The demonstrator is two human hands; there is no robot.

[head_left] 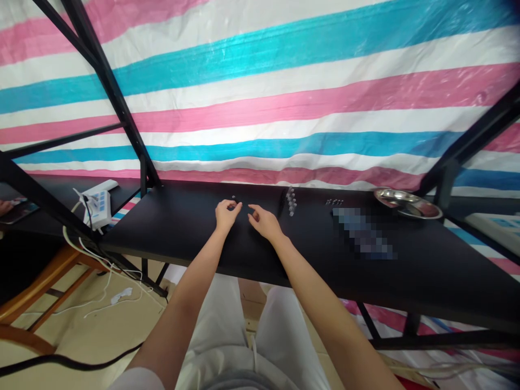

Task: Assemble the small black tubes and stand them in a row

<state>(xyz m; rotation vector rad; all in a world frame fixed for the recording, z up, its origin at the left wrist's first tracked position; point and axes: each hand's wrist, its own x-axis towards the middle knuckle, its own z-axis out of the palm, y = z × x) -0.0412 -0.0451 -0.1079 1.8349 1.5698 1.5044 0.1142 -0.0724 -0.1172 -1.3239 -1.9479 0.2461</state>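
spanning the front, one black desk (317, 271) bears one steel tray (424, 210) at two o'clock, seemingly set aside for room. left hand (227, 215) nears twelve, thumb and finger curled as if pinching, hold unclear; right hand (264, 221) beside it, fingers apart, looks empty. about ten clear pieces (291, 202) line one o'clock, probably for reach; one bit (233, 197) lies just beyond left hand.

I can't make out the tiny item (233, 197) at the left hand (227, 214), just left of centre. Pixelation hides the dark rectangular object (363, 233) at centre right. My left edge crops a co-worker's hand (5, 207); the right edge, a white box (496, 227).
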